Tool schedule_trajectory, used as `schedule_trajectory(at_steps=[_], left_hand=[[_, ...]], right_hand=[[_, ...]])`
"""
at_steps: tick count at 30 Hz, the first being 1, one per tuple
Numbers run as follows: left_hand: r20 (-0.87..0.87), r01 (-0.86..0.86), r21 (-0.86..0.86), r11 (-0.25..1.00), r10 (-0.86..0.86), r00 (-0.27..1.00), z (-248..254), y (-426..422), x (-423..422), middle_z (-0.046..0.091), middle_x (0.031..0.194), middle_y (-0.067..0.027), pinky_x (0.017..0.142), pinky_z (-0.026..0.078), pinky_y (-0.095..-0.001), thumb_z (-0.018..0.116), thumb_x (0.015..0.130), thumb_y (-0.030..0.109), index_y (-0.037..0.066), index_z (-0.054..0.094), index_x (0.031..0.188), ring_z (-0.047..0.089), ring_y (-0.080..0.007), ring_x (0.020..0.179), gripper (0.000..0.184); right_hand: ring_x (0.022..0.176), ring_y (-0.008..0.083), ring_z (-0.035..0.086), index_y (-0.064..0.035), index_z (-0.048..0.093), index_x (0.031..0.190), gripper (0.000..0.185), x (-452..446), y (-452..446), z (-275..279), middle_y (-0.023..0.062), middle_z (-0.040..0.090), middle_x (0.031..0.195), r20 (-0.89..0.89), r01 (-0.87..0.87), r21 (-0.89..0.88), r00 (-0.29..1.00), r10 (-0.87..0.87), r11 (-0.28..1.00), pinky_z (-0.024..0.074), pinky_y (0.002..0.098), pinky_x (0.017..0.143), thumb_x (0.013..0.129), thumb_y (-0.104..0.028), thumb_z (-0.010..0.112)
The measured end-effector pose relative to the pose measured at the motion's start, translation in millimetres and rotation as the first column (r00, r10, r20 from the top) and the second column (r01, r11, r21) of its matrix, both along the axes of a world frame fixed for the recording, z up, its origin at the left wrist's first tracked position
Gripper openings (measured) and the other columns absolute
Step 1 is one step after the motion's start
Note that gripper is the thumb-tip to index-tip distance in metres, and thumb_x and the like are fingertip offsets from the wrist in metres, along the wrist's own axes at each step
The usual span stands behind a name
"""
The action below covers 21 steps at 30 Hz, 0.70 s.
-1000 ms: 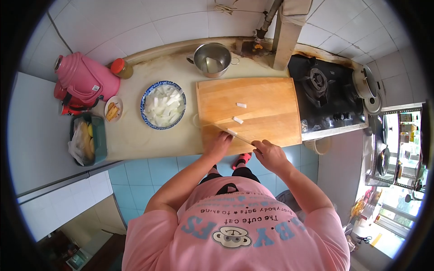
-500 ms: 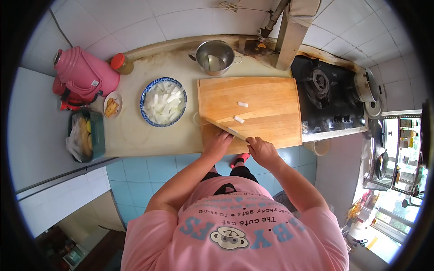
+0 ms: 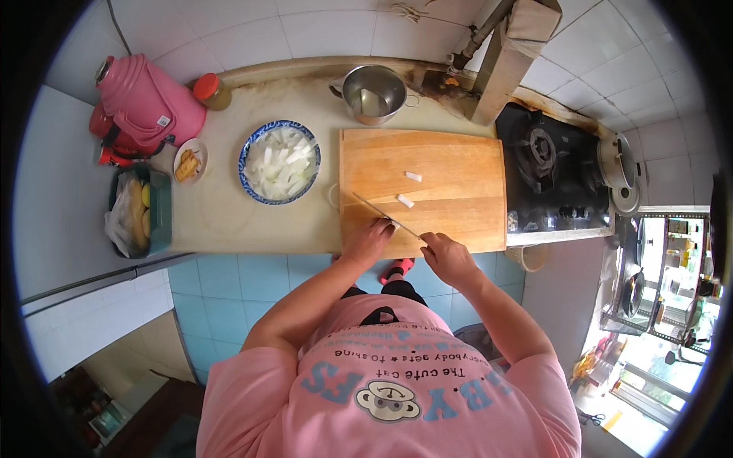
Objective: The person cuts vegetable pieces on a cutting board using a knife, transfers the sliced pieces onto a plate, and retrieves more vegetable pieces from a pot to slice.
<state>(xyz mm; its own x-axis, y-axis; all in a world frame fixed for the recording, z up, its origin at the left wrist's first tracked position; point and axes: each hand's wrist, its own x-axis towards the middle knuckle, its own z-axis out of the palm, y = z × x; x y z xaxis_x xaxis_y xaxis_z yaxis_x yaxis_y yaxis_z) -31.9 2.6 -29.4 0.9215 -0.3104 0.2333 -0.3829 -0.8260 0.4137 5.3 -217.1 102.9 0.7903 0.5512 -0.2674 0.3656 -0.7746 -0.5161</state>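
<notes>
My right hand (image 3: 448,256) is closed round the handle of a kitchen knife (image 3: 379,209), its thin blade slanting to the upper left over the wooden cutting board (image 3: 450,156). At the board's front edge, my left hand (image 3: 369,242) has its fingers curled over a small white vegetable piece (image 3: 395,224) beside the blade. Most of that piece is hidden by the fingers. Two cut white strips, an upper strip (image 3: 413,176) and a lower strip (image 3: 405,201), lie on the board beyond the knife.
Left of the board stands a blue-rimmed bowl (image 3: 243,177) of white vegetable strips. A metal pot (image 3: 388,85) is behind the board, and a black gas stove (image 3: 561,198) to its right. Further left are a small plate (image 3: 200,149), a pink thermos (image 3: 156,99), a jar (image 3: 217,95) and a green bin (image 3: 159,210).
The knife blade appears more upright on its edge than before. Both hands keep almost the same place on the board, and the whole view has shifted slightly.
</notes>
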Motion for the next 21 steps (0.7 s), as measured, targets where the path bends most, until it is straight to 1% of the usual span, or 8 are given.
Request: schedule_trajectory(at_steps=[1,5,7,11,14,17,19,21], left_hand=[[0.04,0.001,0.0,1.0,-0.001,0.999,-1,1,-1,0.061,0.115,-0.0071,0.092,0.053,-0.0343,0.056,0.084,0.013,0.006,0.067,0.112,0.06,-0.0239,0.106,0.031],[0.006,-0.02,0.007,1.0,0.02,1.0,-2,0,-4,0.061,0.115,-0.006,0.091,0.053,-0.0331,0.056,0.084,0.014,0.007,0.067,0.112,0.06,-0.0234,0.108,0.031],[-0.077,-0.024,0.008,1.0,0.024,0.997,-2,0,-3,0.063,0.114,-0.0051,0.084,0.056,-0.0361,0.058,0.087,0.015,0.009,0.068,0.115,0.061,-0.0248,0.109,0.03],[-0.013,-0.037,-0.016,0.999,0.036,0.999,1,0,-4,0.06,0.11,-0.0049,0.089,0.054,-0.0318,0.056,0.085,0.014,0.008,0.067,0.108,0.06,-0.0232,0.104,0.026],[-0.028,-0.014,-0.019,1.0,0.013,1.0,9,3,0,0.06,0.107,-0.0049,0.088,0.054,-0.032,0.056,0.086,0.014,0.008,0.067,0.107,0.06,-0.0234,0.102,0.024],[-0.069,-0.026,0.004,1.0,0.026,0.997,6,4,-4,0.063,0.113,-0.0013,0.081,0.057,-0.0347,0.058,0.087,0.015,0.01,0.069,0.108,0.061,-0.0213,0.107,0.024],[-0.002,-0.047,-0.009,0.999,0.047,0.999,3,2,-3,0.064,0.113,-0.0014,0.081,0.057,-0.0346,0.058,0.086,0.015,0.01,0.069,0.107,0.061,-0.0211,0.107,0.024],[-0.013,-0.047,-0.013,0.999,0.047,0.999,2,2,-4,0.064,0.112,-0.0014,0.081,0.057,-0.0345,0.058,0.087,0.015,0.01,0.069,0.108,0.061,-0.021,0.107,0.024]], right_hand=[[0.081,0.0399,0.067,-0.0092,0.058,0.117,0.024,1,3,-2,0.0169,0.066,0.094,-0.002,-0.006,-0.003,1.0,0.006,1.0,0.0552,0.0488,0.072,0.096,-0.022,0.059],[0.081,0.04,0.067,-0.0085,0.057,0.116,0.024,1,15,-21,0.0182,0.066,0.094,0.014,-0.014,-0.042,1.0,0.014,0.999,0.055,0.0489,0.071,0.096,-0.022,0.059],[0.081,0.0399,0.067,-0.0083,0.057,0.116,0.024,2,18,-31,0.0187,0.066,0.094,0.047,-0.016,-0.027,0.999,0.017,1.0,0.0551,0.049,0.071,0.096,-0.021,0.059],[0.079,0.04,0.067,-0.0082,0.057,0.116,0.024,-1,16,-43,0.0184,0.066,0.094,0.067,0.023,0.0,0.998,-0.023,1.0,0.0552,0.0488,0.07,0.095,-0.021,0.061],[0.078,0.0404,0.067,-0.0081,0.057,0.116,0.025,4,13,-38,0.0184,0.067,0.093,0.063,0.041,0.041,0.997,-0.044,0.998,0.0551,0.0487,0.069,0.095,-0.021,0.061],[0.078,0.0407,0.066,-0.0078,0.057,0.115,0.024,3,14,-22,0.0185,0.066,0.092,0.022,0.021,0.042,1.0,-0.022,0.999,0.0548,0.0485,0.069,0.095,-0.021,0.061],[0.079,0.0408,0.066,-0.0076,0.057,0.115,0.024,4,16,-13,0.0186,0.066,0.091,-0.002,0.006,0.034,1.0,-0.006,0.999,0.0546,0.0485,0.069,0.095,-0.021,0.061],[0.08,0.0409,0.066,-0.0075,0.057,0.115,0.024,5,19,-8,0.0186,0.066,0.09,-0.017,0.002,-0.004,1.0,-0.002,1.0,0.0543,0.0489,0.07,0.095,-0.02,0.062]])
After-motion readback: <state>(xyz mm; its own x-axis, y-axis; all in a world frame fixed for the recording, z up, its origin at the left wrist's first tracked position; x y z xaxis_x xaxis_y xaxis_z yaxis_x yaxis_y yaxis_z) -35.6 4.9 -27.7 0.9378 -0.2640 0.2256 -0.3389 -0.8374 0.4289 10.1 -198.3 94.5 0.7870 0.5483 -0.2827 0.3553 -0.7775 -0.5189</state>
